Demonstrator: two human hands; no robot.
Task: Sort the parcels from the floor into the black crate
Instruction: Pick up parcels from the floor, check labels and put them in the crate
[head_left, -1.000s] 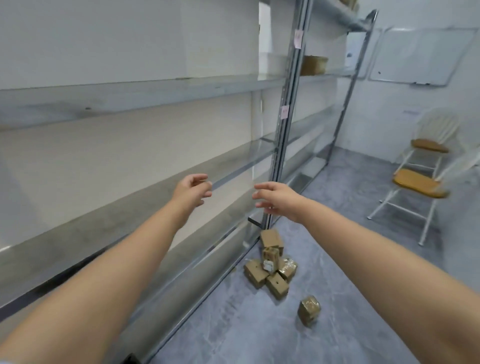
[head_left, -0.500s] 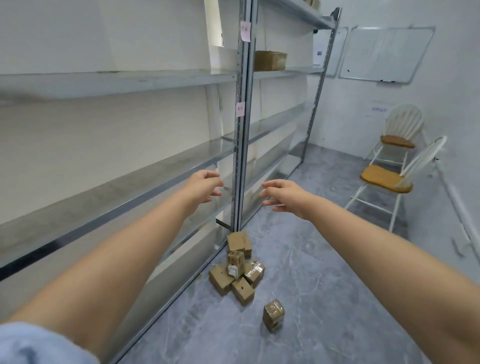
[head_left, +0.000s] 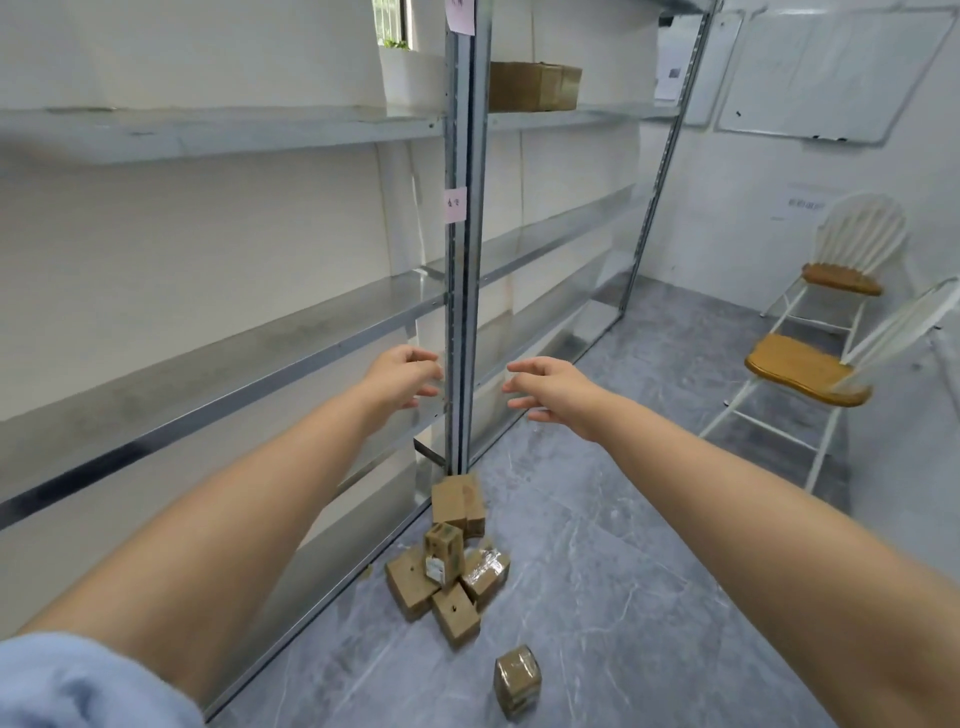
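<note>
Several small brown cardboard parcels (head_left: 448, 571) lie in a loose heap on the grey floor at the foot of the metal shelving post. One more parcel (head_left: 517, 679), wrapped in clear tape, lies apart, nearer to me. Both my arms stretch forward well above the heap. My left hand (head_left: 402, 375) hangs with loosely curled fingers and holds nothing. My right hand (head_left: 550, 388) has its fingers spread and is empty too. No black crate is in view.
Metal shelving (head_left: 462, 260) runs along the left wall, with a cardboard box (head_left: 535, 85) on an upper shelf. Two white chairs with wooden seats (head_left: 808, 369) stand at the right. A whiteboard (head_left: 831, 67) hangs on the far wall.
The view has swung to the right and the parcels have slid lower in the frame. Both hands stay outstretched and empty, a little further apart.
</note>
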